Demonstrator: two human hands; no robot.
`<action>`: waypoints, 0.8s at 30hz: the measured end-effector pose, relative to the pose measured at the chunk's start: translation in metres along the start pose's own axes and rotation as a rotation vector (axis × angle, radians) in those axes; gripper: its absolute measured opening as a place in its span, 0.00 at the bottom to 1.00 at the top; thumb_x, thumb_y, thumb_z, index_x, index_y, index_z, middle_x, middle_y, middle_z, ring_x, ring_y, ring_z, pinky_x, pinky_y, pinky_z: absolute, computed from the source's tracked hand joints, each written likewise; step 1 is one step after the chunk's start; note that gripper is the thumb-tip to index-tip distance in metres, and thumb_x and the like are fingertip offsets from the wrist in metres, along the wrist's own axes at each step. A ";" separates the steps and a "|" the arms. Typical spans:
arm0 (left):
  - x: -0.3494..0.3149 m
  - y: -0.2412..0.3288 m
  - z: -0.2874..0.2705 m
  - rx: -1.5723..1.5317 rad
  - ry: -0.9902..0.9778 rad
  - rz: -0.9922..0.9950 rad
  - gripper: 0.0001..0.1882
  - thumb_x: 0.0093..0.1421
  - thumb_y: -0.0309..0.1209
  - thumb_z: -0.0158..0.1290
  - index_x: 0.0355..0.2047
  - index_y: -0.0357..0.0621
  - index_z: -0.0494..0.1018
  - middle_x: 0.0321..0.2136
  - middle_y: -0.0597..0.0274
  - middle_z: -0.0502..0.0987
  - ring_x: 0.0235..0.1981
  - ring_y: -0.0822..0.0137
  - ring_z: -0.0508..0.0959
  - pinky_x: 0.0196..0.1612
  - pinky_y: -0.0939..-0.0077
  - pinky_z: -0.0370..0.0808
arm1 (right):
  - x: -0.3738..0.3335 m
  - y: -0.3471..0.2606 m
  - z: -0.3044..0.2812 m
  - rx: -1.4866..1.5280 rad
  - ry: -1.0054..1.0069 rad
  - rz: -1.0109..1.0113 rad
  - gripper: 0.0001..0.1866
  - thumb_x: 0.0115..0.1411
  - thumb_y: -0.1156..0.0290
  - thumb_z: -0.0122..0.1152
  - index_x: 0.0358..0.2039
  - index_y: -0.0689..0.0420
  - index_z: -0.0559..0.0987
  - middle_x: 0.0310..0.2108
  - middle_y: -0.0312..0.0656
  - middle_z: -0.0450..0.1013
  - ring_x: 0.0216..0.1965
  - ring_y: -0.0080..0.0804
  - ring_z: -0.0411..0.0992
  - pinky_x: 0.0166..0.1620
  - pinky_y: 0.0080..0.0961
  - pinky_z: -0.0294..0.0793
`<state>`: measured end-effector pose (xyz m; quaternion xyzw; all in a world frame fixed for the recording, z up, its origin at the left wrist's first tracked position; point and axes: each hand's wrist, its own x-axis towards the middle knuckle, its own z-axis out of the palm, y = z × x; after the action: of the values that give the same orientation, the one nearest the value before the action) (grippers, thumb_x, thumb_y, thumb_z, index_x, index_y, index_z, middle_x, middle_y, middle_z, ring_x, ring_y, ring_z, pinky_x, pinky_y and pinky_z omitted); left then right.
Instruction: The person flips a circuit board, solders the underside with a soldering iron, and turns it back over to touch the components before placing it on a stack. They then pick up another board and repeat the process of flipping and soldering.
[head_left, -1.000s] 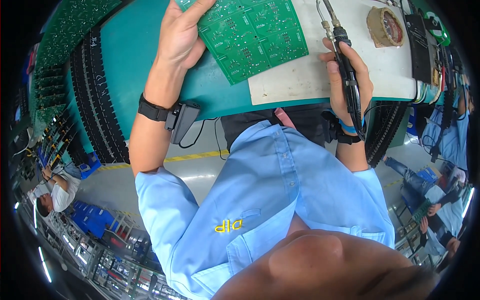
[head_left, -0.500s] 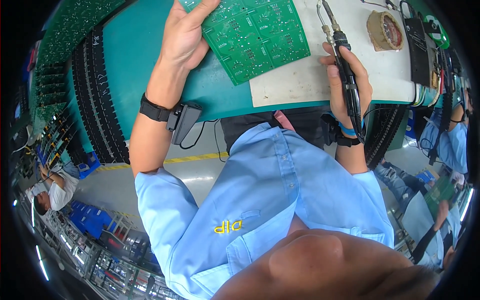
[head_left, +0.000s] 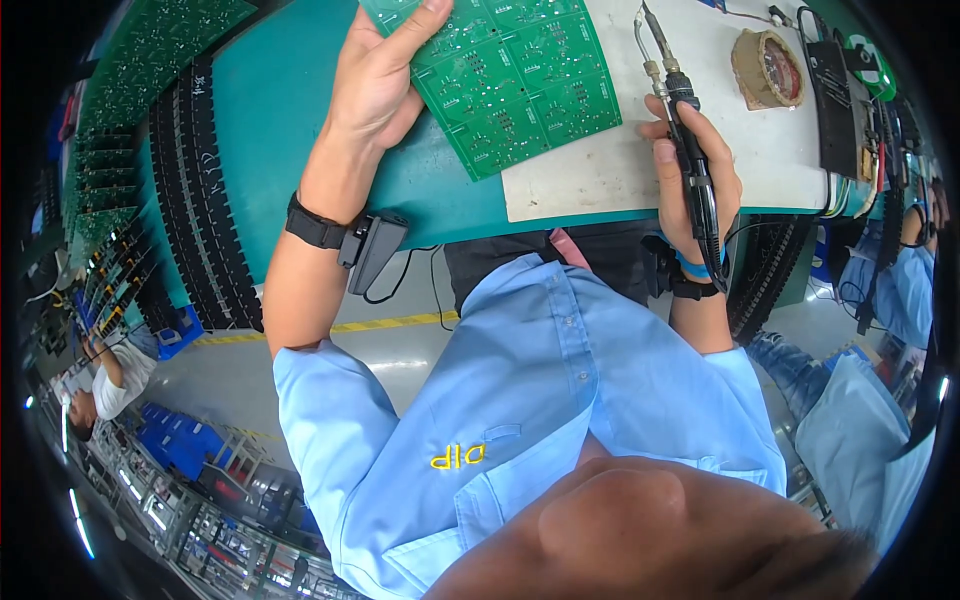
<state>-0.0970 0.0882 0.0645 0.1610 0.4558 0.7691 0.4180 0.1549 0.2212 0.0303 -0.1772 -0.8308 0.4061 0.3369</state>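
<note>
head view: the green rectangular circuit board (head_left: 530, 95), patterned in repeating panels, is over the bench's near edge, between the two hands. the left hand (head_left: 378, 90) pinches its left edge, thumb on top; the fingers beneath are hidden. to the right, the right hand (head_left: 700, 185) has its fingers closed around a black-handled soldering tool (head_left: 688, 135), metal tip pointing far and apart from the board. both are ready in hand; which joints are done or left cannot be told. beneath lies a stained white sheet (head_left: 590, 185) on the teal bench mat (head_left: 280, 110); a round brown cup (head_left: 768, 70) sits far right.
</note>
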 end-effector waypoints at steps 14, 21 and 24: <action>0.003 -0.006 -0.019 0.138 0.004 0.027 0.25 0.69 0.26 0.50 0.64 0.40 0.59 0.57 0.54 0.70 0.56 0.61 0.73 0.58 0.64 0.73 | 0.005 -0.003 -0.004 -0.076 0.083 -0.163 0.21 0.56 0.82 0.65 0.52 0.61 0.76 0.35 0.47 0.78 0.34 0.39 0.79 0.38 0.29 0.77; 0.003 -0.004 -0.026 0.158 -0.004 0.031 0.24 0.69 0.28 0.50 0.63 0.40 0.60 0.56 0.55 0.71 0.54 0.63 0.74 0.56 0.65 0.74 | 0.007 -0.004 0.000 -0.025 0.117 -0.199 0.21 0.56 0.80 0.65 0.52 0.60 0.76 0.33 0.46 0.78 0.30 0.41 0.77 0.34 0.31 0.75; 0.002 -0.003 -0.024 0.139 -0.019 0.030 0.23 0.69 0.28 0.50 0.63 0.40 0.61 0.56 0.55 0.72 0.53 0.63 0.75 0.55 0.65 0.75 | 0.007 -0.005 0.000 0.010 0.115 -0.199 0.21 0.56 0.80 0.66 0.51 0.60 0.76 0.34 0.47 0.78 0.30 0.42 0.76 0.34 0.32 0.75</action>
<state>-0.1117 0.0769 0.0485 0.2037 0.5018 0.7401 0.3987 0.1501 0.2224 0.0368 -0.1152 -0.8215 0.3638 0.4236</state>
